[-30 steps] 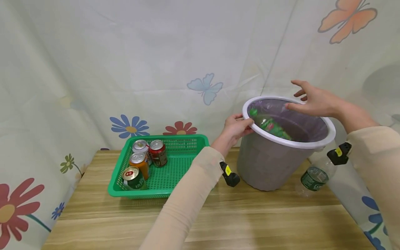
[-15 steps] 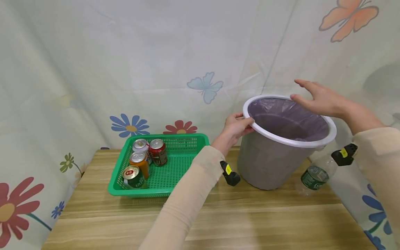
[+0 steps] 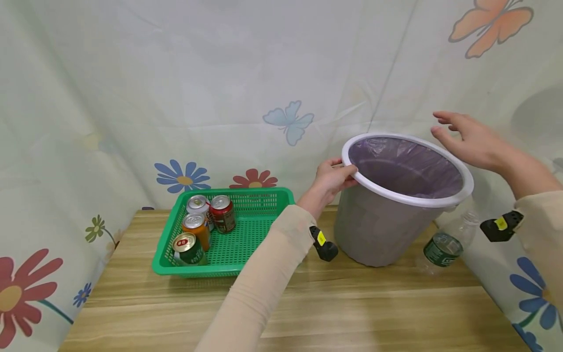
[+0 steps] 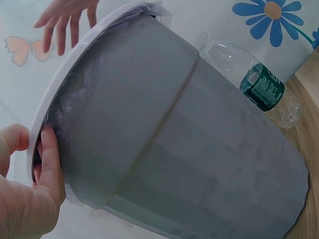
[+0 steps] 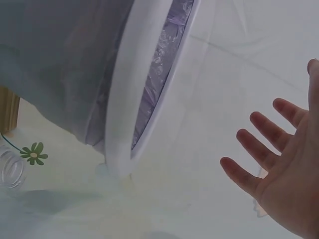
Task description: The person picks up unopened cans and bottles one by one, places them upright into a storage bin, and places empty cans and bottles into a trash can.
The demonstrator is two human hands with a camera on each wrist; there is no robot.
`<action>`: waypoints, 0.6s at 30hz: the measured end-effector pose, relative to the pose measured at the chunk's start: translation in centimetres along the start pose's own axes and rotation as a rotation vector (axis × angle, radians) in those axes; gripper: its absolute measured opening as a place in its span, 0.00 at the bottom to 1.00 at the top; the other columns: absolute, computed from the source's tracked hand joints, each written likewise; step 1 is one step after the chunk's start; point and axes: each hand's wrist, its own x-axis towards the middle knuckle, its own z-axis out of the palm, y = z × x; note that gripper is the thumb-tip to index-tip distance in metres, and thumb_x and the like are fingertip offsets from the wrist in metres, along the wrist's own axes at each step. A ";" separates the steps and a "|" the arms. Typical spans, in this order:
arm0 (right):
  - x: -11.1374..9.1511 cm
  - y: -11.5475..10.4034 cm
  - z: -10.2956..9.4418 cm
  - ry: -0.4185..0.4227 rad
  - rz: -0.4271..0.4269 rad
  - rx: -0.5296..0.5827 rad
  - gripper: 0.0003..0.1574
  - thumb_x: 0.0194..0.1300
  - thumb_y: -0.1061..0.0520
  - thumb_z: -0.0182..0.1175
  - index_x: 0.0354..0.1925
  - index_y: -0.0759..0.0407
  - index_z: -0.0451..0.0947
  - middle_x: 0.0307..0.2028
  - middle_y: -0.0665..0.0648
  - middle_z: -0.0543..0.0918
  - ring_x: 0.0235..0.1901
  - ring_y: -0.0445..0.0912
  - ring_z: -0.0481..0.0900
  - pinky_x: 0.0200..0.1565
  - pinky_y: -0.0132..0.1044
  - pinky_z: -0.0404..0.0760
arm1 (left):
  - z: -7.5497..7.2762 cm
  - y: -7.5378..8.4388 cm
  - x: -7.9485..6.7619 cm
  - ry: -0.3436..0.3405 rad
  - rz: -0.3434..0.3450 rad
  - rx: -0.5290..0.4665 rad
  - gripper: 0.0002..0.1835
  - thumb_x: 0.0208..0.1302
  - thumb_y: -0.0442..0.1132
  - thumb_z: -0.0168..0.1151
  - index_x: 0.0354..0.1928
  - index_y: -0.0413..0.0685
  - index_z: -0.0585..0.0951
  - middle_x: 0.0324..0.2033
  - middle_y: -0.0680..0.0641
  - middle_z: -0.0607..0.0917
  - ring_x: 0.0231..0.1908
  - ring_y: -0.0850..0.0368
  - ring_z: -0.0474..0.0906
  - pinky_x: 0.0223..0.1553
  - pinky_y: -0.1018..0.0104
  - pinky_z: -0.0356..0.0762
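A grey trash bin [image 3: 374,220] with a white rim and a purple plastic liner [image 3: 404,161] stands on the right part of the table. My left hand [image 3: 329,183] pinches the rim at its left side, thumb outside on top, as the left wrist view also shows. Above the bin's right edge hovers my right hand [image 3: 472,139], its fingers spread and holding nothing; the right wrist view shows the bare palm [image 5: 294,184]. A clear plastic bottle [image 3: 446,247] with a green label stands tilted-looking just right of the bin. The bin's bottom is hidden from view.
To the left sits a green plastic basket [image 3: 250,247] holding several drink cans, among them a red can [image 3: 223,215], an orange can [image 3: 196,230] and a green can [image 3: 189,249]. A printed cloth backdrop [image 3: 220,98] rises behind the wooden table [image 3: 308,313].
A green crumpled-looking bottle seen inside the bin's mouth a second ago has dropped out of sight. My right hand has moved right, away from the opening. The left hand stays on the rim.
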 end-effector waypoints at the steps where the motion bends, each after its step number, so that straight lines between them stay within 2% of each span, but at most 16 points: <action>1: -0.2 0.1 0.0 0.014 0.001 0.000 0.39 0.72 0.44 0.36 0.71 0.61 0.41 0.68 0.72 0.49 0.63 0.71 0.50 0.55 0.70 0.50 | 0.0 0.0 0.0 0.000 -0.001 0.003 0.23 0.53 0.25 0.61 0.53 0.38 0.70 0.34 0.44 0.82 0.27 0.54 0.80 0.36 0.63 0.82; 10: -1.5 1.0 0.5 0.174 0.067 -0.043 0.36 0.72 0.44 0.38 0.68 0.65 0.52 0.59 0.76 0.62 0.55 0.72 0.59 0.49 0.69 0.59 | -0.1 0.1 0.0 -0.004 -0.002 -0.004 0.22 0.53 0.25 0.60 0.52 0.39 0.70 0.32 0.46 0.82 0.26 0.55 0.79 0.35 0.63 0.82; 18: -2.6 2.0 1.1 0.313 0.114 -0.063 0.33 0.71 0.46 0.39 0.63 0.69 0.59 0.55 0.77 0.66 0.51 0.72 0.63 0.46 0.69 0.63 | -0.1 0.0 -0.1 0.002 -0.003 0.005 0.23 0.53 0.26 0.60 0.53 0.39 0.70 0.34 0.45 0.82 0.26 0.55 0.79 0.35 0.63 0.82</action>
